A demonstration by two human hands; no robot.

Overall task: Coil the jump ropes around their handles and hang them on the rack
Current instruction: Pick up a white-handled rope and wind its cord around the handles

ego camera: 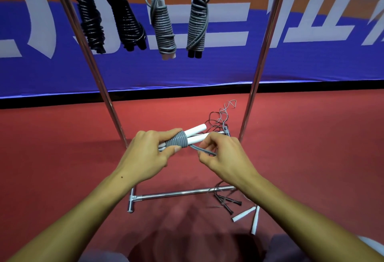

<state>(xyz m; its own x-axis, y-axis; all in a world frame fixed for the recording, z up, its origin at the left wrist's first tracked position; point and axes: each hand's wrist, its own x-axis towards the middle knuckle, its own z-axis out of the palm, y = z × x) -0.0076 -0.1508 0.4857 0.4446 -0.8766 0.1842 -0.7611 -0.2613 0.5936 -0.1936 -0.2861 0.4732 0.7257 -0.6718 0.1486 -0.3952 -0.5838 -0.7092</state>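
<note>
Head view: pair of white plastic jump-rope handles (194, 136), partly wrapped in grey cord coils (178, 141), gripped by left hand (149, 151) low before chrome rack (260, 53).

Handles' long axis running from near left up to far right, bare ends pointing right. Right hand (223, 155) just right of coils, fingers pinching loose grey cord (202, 150) below handles. Closer for next wrap: right hand.

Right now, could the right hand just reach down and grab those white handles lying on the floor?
Probably not yet. The right hand pinches the grey cord it is coiling, so it is occupied. The white handles on the floor lie uncovered beside that forearm, so the way looks free once it lets go.
</note>
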